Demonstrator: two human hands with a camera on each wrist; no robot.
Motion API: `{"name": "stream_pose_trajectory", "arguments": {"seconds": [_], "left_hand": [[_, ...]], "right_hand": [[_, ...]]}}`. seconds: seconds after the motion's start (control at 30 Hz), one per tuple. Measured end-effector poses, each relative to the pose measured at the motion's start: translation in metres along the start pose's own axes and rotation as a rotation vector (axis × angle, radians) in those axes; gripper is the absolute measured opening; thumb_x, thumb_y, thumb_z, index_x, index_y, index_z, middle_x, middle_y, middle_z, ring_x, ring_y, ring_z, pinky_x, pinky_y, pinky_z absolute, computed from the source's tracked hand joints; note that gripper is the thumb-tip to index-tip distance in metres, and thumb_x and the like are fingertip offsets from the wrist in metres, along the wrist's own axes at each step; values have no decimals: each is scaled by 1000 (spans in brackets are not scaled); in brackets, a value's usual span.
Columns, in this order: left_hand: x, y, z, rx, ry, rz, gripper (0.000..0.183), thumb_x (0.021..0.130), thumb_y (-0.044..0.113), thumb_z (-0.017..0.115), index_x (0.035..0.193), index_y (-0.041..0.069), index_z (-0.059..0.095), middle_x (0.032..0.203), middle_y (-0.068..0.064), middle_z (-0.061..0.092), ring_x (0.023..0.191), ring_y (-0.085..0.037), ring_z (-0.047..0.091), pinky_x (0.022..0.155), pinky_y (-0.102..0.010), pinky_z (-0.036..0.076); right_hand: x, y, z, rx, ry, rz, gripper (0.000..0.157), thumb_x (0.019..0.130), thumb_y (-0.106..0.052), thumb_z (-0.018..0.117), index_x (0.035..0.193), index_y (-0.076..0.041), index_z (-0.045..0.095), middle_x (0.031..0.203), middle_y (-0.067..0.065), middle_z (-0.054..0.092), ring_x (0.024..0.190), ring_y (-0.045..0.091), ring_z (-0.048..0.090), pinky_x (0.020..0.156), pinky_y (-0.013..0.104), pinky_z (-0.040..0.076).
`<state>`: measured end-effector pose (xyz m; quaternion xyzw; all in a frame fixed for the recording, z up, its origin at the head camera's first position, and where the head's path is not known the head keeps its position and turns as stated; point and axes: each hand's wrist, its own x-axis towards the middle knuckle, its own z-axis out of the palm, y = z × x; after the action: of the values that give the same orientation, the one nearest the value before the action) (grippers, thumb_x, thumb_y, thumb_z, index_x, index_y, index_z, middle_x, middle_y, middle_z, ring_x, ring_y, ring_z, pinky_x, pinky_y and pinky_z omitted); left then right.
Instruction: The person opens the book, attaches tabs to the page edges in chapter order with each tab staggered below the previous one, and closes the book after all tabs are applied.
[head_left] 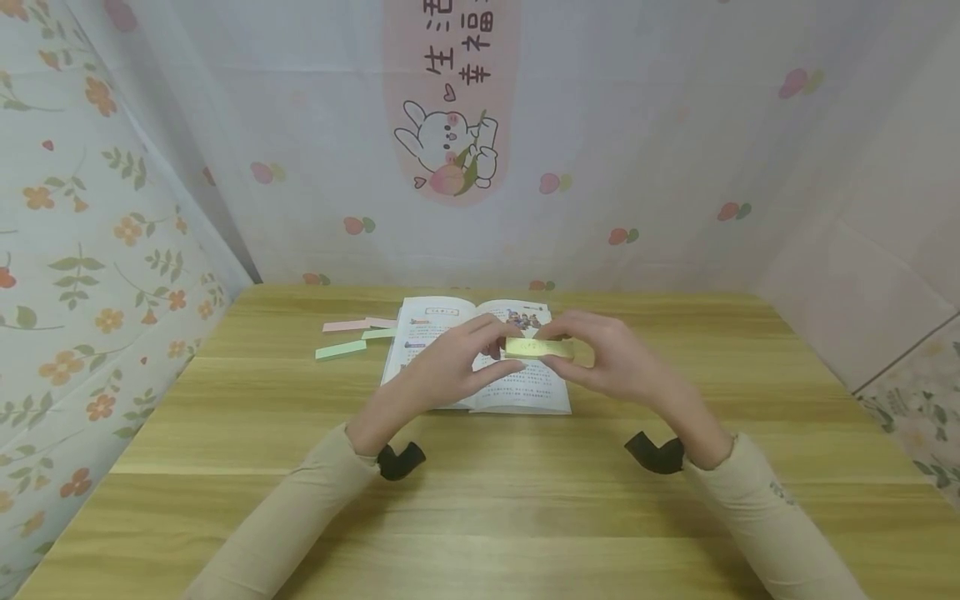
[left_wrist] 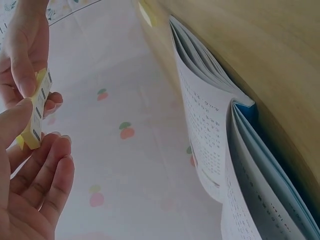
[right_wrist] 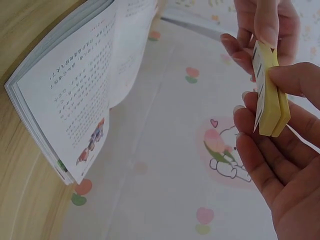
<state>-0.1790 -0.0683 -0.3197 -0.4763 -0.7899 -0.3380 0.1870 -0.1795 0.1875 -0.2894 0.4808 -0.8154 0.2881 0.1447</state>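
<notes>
A pad of yellow sticky notes (head_left: 534, 347) is held above an open book (head_left: 517, 390). My left hand (head_left: 448, 367) pinches one end of it between thumb and fingers. At the other end, my right hand (head_left: 618, 358) grips it the same way. In the right wrist view the pad (right_wrist: 270, 107) shows a slit along its edge, parting it into two layers at the near end. One broad face carries printed dark marks, visible in the left wrist view on the pad (left_wrist: 37, 112). The book lies spread on the table, with text and a coloured picture on its pages.
Pink sticky notes (head_left: 345, 326) and green sticky notes (head_left: 341, 350) lie left of the book, some reaching its edge. A small yellow thing (left_wrist: 147, 13) is on the table beyond the book. Patterned cloth (head_left: 322, 167) hangs behind the wooden table (head_left: 480, 517).
</notes>
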Motion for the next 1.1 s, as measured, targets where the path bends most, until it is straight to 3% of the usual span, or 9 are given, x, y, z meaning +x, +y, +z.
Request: {"name": "stream_pose_trajectory", "arguments": {"seconds": [0.37,0.73,1.1], "left_hand": [[0,1,1,0,76,45,26,91,11,76,114,3,67,93,0,63,80,-12,57,68,-19,48],[1,1,-1,-19,102,61,23,90,7,77,110,2,69,92,-2,65,78,-11,58,71,-20,51],[0,1,-3,1,99,21,25,90,8,76,113,1,69,92,-2,65,78,-12,58,69,-19,50]], "right_hand": [[0,-3,2,5,11,-2,26,85,-5,80,109,-8,71,106,-3,71,98,14,66,86,37,57],[-1,-2,2,-20,77,-28,32,82,-3,82,113,-4,73,110,4,73,102,20,70,88,32,56],[-1,-1,0,-25,116,-36,31,82,-1,81,112,-4,73,111,3,73,104,22,69,93,29,53]]}}
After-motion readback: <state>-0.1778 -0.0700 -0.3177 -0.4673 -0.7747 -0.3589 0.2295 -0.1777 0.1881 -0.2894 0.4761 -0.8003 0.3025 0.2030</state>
